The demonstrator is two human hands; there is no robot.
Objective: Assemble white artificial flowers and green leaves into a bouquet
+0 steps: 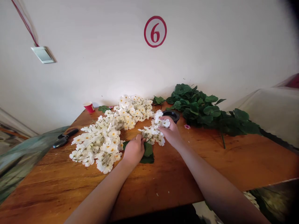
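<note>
My left hand [134, 150] is closed near the middle of the wooden table, around the stem end of a small spray of white flowers [153, 130] with dark green leaves [148, 152] below it. The stem itself is mostly hidden by my fingers. On the spray's right side, my right hand [170, 130] pinches its white blossoms. A large pile of white flowers with yellow centres [102, 140] lies to the left and behind my hands. Just behind my right hand sits a round black dish [172, 115], partly covered by it.
Green leafy stems [201, 107] are heaped at the back right of the table [149, 183]. A red paper cup [89, 107] stands at the back left, with a black-handled tool [65, 138] near the left edge. A small pink flower [187, 127] lies right of the dish.
</note>
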